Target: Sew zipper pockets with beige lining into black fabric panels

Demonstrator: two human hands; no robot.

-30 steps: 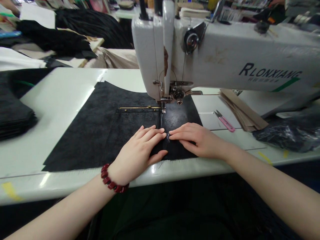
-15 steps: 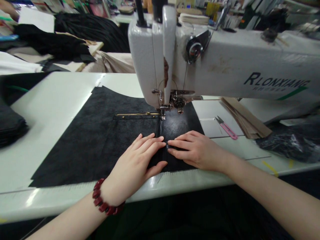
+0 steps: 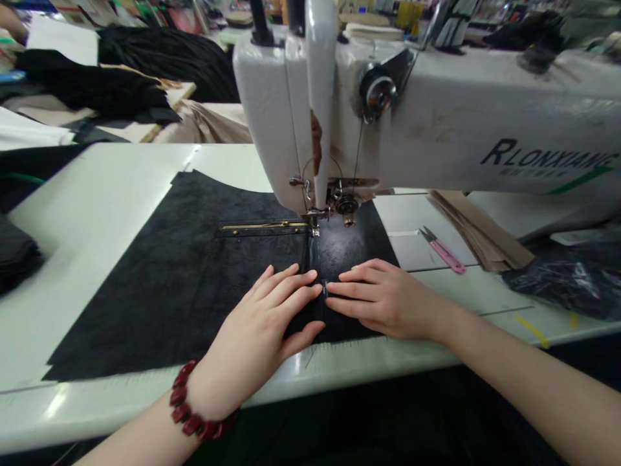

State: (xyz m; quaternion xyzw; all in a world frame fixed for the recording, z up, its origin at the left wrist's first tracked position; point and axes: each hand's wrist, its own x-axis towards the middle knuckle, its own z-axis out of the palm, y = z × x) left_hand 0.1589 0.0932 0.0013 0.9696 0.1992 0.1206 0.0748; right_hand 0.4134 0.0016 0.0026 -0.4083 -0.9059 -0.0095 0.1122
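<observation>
A black leather-like panel (image 3: 160, 278) lies flat under the needle and presser foot (image 3: 314, 228) of a white sewing machine (image 3: 276, 110). Set into the panel, left of the foot, is a gold-toothed zipper (image 3: 257, 226) with small studs below it. My left hand (image 3: 272, 317) rests on the panel with its fingers stretched out, close to a vertical seam running toward the foot. Across that seam, my right hand (image 3: 383, 298) also presses flat on the panel, fingers extended. The fingertips of both hands nearly meet at the seam.
Pink-handled thread snips (image 3: 444, 250) lie right of the panel, beside a stack of brown strips (image 3: 485, 233). A dark plastic-wrapped bundle (image 3: 567, 278) sits at the right. Dark pieces (image 3: 17, 252) are piled at the left edge. Black fabric (image 3: 165, 61) lies behind the table.
The view has shifted slightly, and machine, panel and hands appear a little displaced in it. Both hands stay flat on the panel beside the seam; their hold looks the same.
</observation>
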